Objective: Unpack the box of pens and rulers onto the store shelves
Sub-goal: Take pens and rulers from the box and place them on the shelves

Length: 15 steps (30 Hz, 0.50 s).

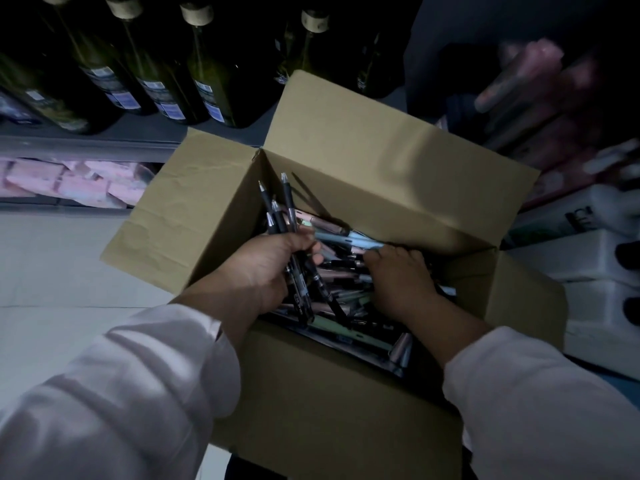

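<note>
Box: open cardboard box (363,140), all 4 flaps spread outward, centre of view.
Contents: loose pens (349,237) in pale and dark colours fill it.
Left hand (263,268): fingers wrapped tight around a bunch of black pens (287,202), tips pointing away, over the box.
Right hand (398,278): palm down, fingers among the loose pens; grip unclear.
Shelf (86,143): behind the box, left, holding dark bottles (207,81).
Right: white cartons (588,258) beside the box.
</note>
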### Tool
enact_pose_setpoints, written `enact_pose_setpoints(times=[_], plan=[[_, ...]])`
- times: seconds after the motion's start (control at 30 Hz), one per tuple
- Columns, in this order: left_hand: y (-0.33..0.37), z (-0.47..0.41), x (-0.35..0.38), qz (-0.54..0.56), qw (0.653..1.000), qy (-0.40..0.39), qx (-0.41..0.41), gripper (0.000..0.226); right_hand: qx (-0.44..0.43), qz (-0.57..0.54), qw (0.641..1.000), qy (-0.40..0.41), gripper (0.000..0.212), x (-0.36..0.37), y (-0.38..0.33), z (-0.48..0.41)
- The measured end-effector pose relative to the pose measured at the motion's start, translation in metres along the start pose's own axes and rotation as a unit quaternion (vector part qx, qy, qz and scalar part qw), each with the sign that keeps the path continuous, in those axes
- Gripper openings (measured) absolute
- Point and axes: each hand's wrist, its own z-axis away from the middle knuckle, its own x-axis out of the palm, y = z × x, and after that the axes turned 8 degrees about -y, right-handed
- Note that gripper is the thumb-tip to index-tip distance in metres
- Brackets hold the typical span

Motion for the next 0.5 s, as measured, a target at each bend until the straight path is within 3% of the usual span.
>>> enact_pose_setpoints(times=[0.27,0.33,0.43,0.5], plan=[[0.002,0.015,-0.001,0.007,1.000,-0.005,0.005,0.020,-0.056,-0.121,0.988,-0.072,0.038,-0.018,0.008,0.009],[0.005,0.021,0.002,0.007,1.000,-0.002,0.007,0.021,-0.058,-0.155,0.984,-0.064,0.040,-0.031,0.010,0.016],[0.011,0.033,0.008,0.004,1.000,0.001,0.014,0.019,-0.055,-0.214,0.974,-0.039,0.027,-0.052,0.011,0.029],[0.015,0.044,0.014,0.000,1.000,-0.001,0.019,0.017,-0.059,-0.316,0.946,-0.034,0.020,-0.063,0.012,0.039]])
